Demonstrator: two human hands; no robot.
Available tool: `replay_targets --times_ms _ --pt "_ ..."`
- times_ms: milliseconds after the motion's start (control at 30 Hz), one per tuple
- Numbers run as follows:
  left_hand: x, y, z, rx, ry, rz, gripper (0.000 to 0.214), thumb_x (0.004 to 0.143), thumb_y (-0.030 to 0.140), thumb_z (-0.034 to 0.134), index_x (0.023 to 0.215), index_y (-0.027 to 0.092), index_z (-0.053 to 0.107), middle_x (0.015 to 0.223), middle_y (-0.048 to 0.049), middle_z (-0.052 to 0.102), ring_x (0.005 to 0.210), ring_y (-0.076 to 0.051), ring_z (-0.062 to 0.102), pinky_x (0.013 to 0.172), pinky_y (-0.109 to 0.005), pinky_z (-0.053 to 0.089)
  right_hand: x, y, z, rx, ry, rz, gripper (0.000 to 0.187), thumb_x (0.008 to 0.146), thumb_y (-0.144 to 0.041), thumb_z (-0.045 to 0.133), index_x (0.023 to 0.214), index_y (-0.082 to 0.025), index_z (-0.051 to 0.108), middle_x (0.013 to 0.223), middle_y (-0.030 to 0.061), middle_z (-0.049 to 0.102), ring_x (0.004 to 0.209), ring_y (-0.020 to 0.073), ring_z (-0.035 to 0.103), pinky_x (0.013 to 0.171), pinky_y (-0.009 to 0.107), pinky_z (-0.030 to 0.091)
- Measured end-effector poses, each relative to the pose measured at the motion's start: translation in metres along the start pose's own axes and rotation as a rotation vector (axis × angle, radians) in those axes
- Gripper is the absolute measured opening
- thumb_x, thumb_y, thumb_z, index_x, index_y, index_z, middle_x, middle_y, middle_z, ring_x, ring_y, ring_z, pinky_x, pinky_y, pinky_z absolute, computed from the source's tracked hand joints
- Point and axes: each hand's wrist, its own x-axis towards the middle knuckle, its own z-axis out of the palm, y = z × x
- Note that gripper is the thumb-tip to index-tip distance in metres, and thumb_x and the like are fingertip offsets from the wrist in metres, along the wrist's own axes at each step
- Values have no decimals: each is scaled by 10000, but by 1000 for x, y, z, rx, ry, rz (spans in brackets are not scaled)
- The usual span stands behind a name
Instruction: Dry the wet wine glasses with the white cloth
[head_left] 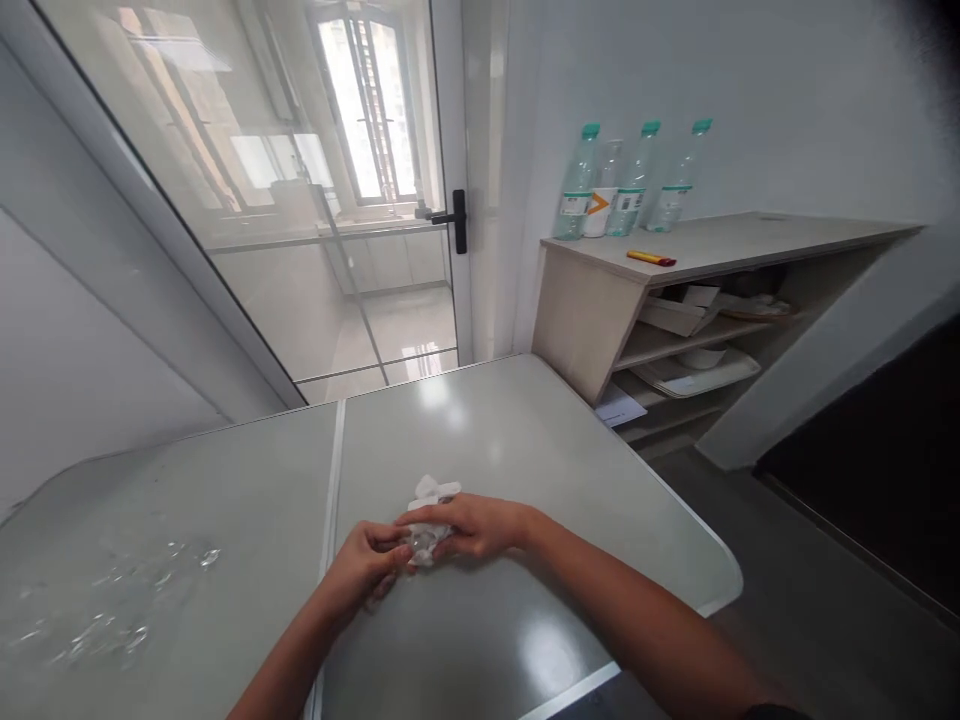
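Note:
A small heap of white and clear pieces [427, 488] lies on the grey-green table, and I cannot make out their exact kind. My right hand [487, 525] reaches over this heap from the right, its fingers and thumb curved around it and partly hiding it. From the left comes my left hand [364, 570], with thumb and fingers pinched together at the heap's near left edge. Whatever sits between those fingertips is too small to name. Scattered clear, shiny plastic pieces [112, 610] lie on the left part of the table.
A pale strip [330, 490] runs across the table [540, 450]. At the right stands a shelf unit [581, 320] with several clear bottles [634, 195] and a yellow-red packet [650, 258] on top. Trays [701, 372] fill its shelves. Behind the table is a glass door with a black handle [460, 222].

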Motion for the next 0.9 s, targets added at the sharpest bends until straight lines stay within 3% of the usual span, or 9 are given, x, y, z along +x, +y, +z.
replay_targets --times_ms 67,167,233,300,400,500,633,733,900 --pt "-2 1 6 103 203 147 538 850 560 698 1027 59 785 602 -18 627 441 -76 431 432 -200 346 -2 0 2 -24 159 29 549 921 -174 594 1460 -210 501 1247 110 662 1089 242 603 972 370 440" --pt "-5 2 11 536 469 551 506 876 456 722 1273 141 709 717 -23 718 547 -102 577 571 -209 490 -3 4 5 122 313 98 492 890 -265 699 1354 -208 545 1144 80 665 939 213 607 869 331 466" --pt "-7 3 10 817 524 760 477 941 356 670 1385 189 624 856 -49 778 667 -124 687 646 -211 537 -3 7 6 250 374 146 473 951 -360 640 1385 -221 512 1156 75 636 928 200 589 840 315 465" --pt "-7 1 7 990 544 868 492 968 284 638 1447 210 553 988 -74 796 811 -150 750 709 -224 567 -2 9 8 361 352 194 519 1002 -413 561 1471 -238 424 1104 56 620 911 189 580 825 306 466" --pt "-4 -4 3 1061 563 857 501 972 289 637 1455 203 533 1038 -92 797 876 -174 769 737 -244 583 1 12 14 388 289 234 610 988 -425 590 1524 -242 364 1061 41 613 899 182 573 821 301 463" --pt "-1 -8 3 1031 555 801 468 965 355 648 1403 203 584 1011 -85 801 824 -174 767 718 -250 576 4 18 19 380 315 248 561 954 -410 647 1453 -224 472 1034 43 627 875 179 571 792 294 457" --pt "-2 -3 7 933 625 725 453 940 395 680 1356 223 628 1013 -74 796 849 -175 750 760 -263 560 3 25 21 469 476 268 467 906 -425 704 1303 -217 570 864 7 615 739 161 549 667 270 427" --pt "-2 -2 10 904 645 670 293 952 345 662 1210 215 713 887 -62 780 791 -171 724 725 -264 532 1 23 17 475 561 295 499 887 -462 720 1291 -221 554 796 -8 596 662 151 521 591 256 394" --pt "6 -7 8 894 548 634 209 980 306 591 1047 175 739 720 -45 695 663 -161 658 622 -261 470 1 17 6 295 480 279 563 933 -503 633 1401 -228 483 888 38 658 739 189 601 652 288 477"
